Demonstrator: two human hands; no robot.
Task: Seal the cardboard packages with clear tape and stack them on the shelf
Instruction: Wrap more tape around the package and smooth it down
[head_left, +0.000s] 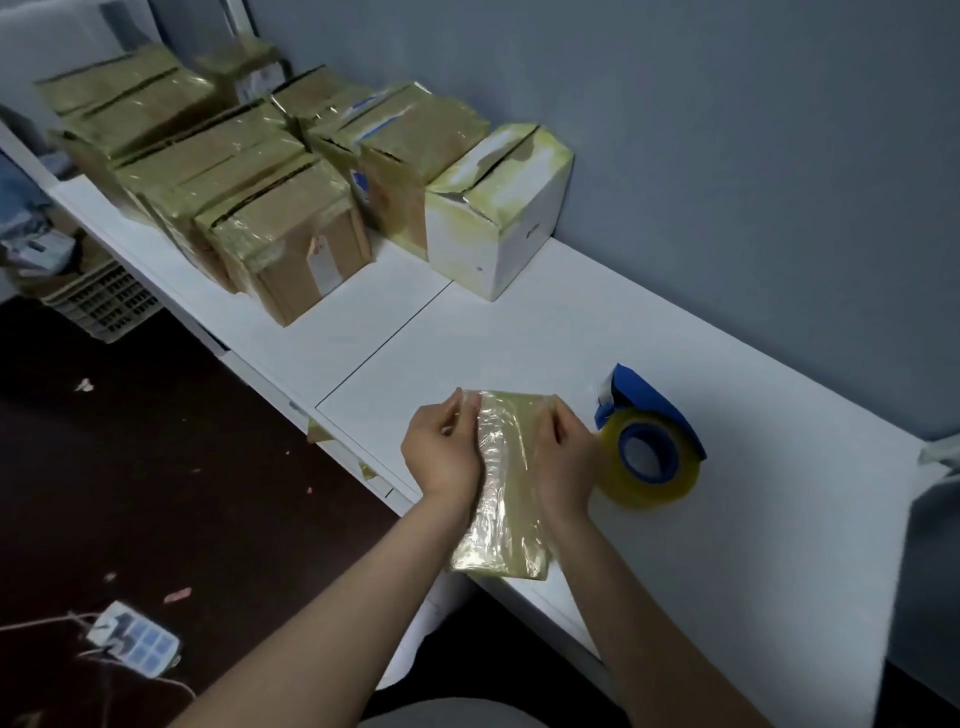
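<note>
A small flat cardboard package (506, 483), wrapped in shiny clear tape, lies on the white shelf top (727, 519) near its front edge. My left hand (441, 452) holds its left side with fingers curled over the far corner. My right hand (563, 457) grips its right side. Just to the right stands a blue tape dispenser (647, 441) with a roll of yellowish clear tape. Several taped brown boxes (291, 234) and a taped white box (493, 218) are stacked at the far left of the shelf against the wall.
The grey wall (727, 156) runs behind the shelf. A dark floor (130, 467) lies to the left with paper scraps and a white power strip (135, 639) with cables. A slatted plastic crate (104, 304) sits under the shelf's far end.
</note>
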